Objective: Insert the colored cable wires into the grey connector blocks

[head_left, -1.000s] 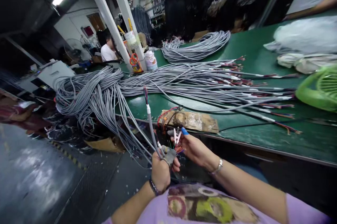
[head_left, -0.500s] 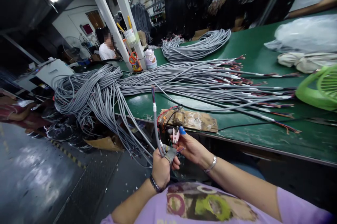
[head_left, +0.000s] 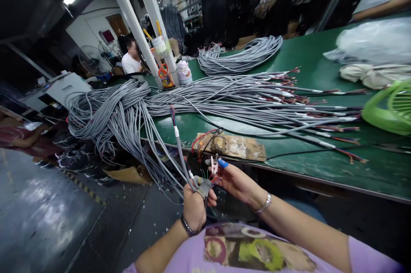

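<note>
Cable [head_left: 180, 146], going by the head view (only one here), is down in the left grip [head_left: 194, 209], which is wrapped tight around it plus at least one more grey length, just in front of the surface [head_left: 308, 54]. It sticks up out of the fist, long axis running up and away from the person, top leaning a bit left, coloured cores showing at the tip. Some thin wires [head_left: 216, 180] poke out the other side of that fist, pointing right.

Right grip [head_left: 237, 183] is pinching a pale clip [head_left: 214, 166] (could be small snips, tbh) right beside those wires; can't tell if it's touching them. So left is the nearer hand, basically on the cable, with right off to its right. Board [head_left: 248, 146] sits on the surface's near edge, big pile [head_left: 231, 97] of grey lengths behind it.
</note>
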The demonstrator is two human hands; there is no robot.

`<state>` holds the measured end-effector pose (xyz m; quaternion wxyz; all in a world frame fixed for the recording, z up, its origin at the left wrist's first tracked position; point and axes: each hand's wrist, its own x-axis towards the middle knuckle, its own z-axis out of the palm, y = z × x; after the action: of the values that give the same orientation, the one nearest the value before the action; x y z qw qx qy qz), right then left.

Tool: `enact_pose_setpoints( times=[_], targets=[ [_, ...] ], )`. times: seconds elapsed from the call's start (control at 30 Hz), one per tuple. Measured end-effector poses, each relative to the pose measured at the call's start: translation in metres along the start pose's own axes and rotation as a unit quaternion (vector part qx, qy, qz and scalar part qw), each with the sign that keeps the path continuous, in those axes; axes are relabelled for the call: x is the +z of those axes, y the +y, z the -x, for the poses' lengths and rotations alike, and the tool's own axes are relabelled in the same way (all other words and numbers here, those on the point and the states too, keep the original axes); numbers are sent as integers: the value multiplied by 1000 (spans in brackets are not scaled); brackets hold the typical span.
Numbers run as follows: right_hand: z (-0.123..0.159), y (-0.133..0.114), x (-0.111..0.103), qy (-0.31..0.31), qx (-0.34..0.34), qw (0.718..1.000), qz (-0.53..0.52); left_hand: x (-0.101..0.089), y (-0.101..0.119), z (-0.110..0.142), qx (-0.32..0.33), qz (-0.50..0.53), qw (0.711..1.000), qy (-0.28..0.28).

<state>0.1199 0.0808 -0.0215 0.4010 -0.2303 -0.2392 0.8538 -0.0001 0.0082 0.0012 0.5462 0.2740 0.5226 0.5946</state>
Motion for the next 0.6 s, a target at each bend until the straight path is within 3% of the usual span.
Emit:
enact_pose_setpoints(
  times=[0.27,0.6],
  targets=[
    [-7,0,0,-9,18,998,-54,5,-3,-3,1,-11,1000,1],
    [-13,4,0,54,-7,997,-60,0,-14,-7,-4,-66,998,-18]
  ],
)
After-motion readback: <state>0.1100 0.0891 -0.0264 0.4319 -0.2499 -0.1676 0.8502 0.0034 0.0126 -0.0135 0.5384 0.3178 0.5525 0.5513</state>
